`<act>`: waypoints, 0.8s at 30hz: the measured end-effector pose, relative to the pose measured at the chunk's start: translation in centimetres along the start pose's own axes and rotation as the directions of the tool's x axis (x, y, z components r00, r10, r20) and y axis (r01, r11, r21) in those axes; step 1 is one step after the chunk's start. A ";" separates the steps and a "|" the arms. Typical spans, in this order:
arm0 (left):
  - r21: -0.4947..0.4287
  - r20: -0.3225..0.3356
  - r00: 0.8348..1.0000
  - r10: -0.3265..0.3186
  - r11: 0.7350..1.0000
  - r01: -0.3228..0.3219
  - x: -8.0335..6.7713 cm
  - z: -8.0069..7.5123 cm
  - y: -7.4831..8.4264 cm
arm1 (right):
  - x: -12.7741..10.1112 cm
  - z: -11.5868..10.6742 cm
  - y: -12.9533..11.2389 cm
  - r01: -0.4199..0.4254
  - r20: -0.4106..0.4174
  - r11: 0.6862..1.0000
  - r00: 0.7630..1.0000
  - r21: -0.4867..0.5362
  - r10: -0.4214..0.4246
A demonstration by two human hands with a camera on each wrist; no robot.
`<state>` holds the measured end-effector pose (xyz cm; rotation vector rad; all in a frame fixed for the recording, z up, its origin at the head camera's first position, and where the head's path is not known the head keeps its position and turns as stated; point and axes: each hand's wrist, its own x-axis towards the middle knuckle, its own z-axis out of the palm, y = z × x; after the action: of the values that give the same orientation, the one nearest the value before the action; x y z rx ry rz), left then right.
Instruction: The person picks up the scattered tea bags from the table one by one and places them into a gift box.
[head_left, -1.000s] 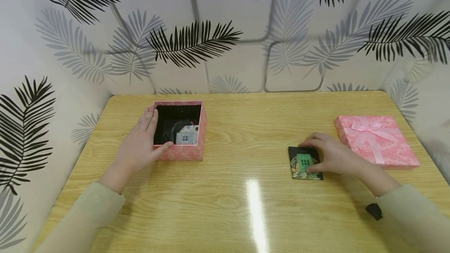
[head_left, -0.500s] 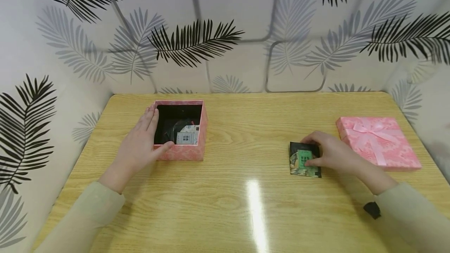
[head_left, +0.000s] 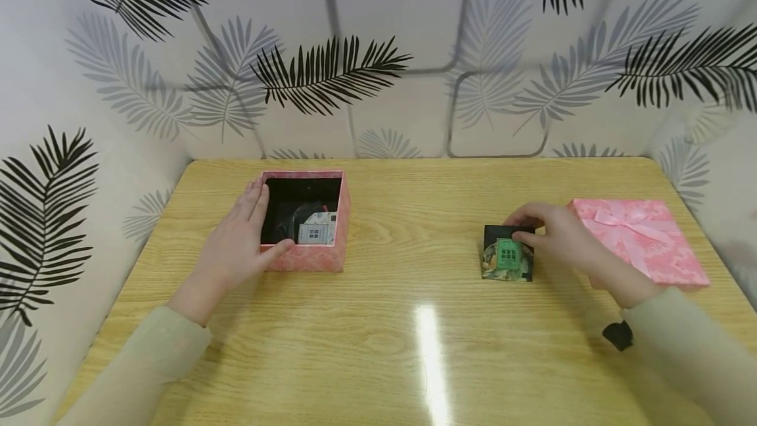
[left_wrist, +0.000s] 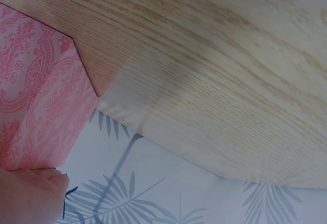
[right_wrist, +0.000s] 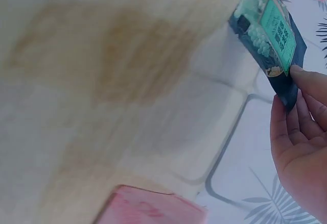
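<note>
My left hand (head_left: 233, 235) rests at the near-left corner of an uncovered pink patterned gift box (head_left: 304, 258), fingers straight along its left wall and thumb on the front rim. Inside the box's dark interior lie a white-and-grey sachet (head_left: 317, 229) and something dark and shiny. On the right, my right hand (head_left: 558, 235) pinches a flat black sachet (head_left: 507, 261) with a green label by its upper right corner. The right wrist view shows that sachet (right_wrist: 278, 35) tilted, between thumb and fingers, held off the table.
A pink box lid (head_left: 644, 242) with a ribbon bow lies on the wooden table (head_left: 378, 347) behind the right wrist. Beside the right sleeve is a small black scrap (head_left: 618, 335). A leaf-patterned wall (head_left: 402, 110) stands along the table's back edge.
My right hand has moved slightly away from me with the black sachet, which is raised from the table. The left hand and the gift box have stayed in place.
</note>
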<state>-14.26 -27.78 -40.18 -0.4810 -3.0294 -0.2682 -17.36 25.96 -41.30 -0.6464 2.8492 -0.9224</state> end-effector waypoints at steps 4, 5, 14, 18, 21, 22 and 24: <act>-0.002 -0.006 1.000 0.001 1.000 -0.001 0.0 0.0 0.0 | 0.6 -0.5 -0.5 0.033 -0.027 0.999 0.999 0.012 -0.032; -0.001 -0.008 1.000 0.002 1.000 -0.002 0.0 0.1 0.0 | 0.8 -0.6 -0.7 0.039 -0.036 0.999 0.999 0.008 -0.039; 0.015 -0.008 1.000 0.007 1.000 -0.007 0.0 0.1 0.0 | 2.8 -1.5 -2.7 0.078 -0.088 0.997 0.993 0.002 -0.078; 0.025 0.001 1.000 0.005 1.000 -0.005 0.0 0.1 0.1 | 4.0 -1.7 -3.6 0.054 -0.090 0.998 0.995 0.008 -0.053; 0.030 0.007 1.000 0.002 1.000 -0.002 0.1 0.1 0.1 | 5.0 -1.7 -4.4 0.053 -0.097 0.998 0.994 0.027 -0.050; 0.031 0.007 1.000 0.000 1.000 -0.001 0.1 0.1 0.1 | 5.3 -1.7 -4.7 0.052 -0.097 0.998 0.994 0.033 -0.049; 0.033 0.007 1.000 0.000 0.999 -0.001 0.1 0.1 0.1 | 5.9 -1.7 -5.3 0.066 -0.102 0.997 0.993 0.049 -0.061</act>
<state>-14.27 -27.60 -40.24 -0.4813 -3.0355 -0.2161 -21.09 20.53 -36.52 -0.7089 2.8956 -1.0642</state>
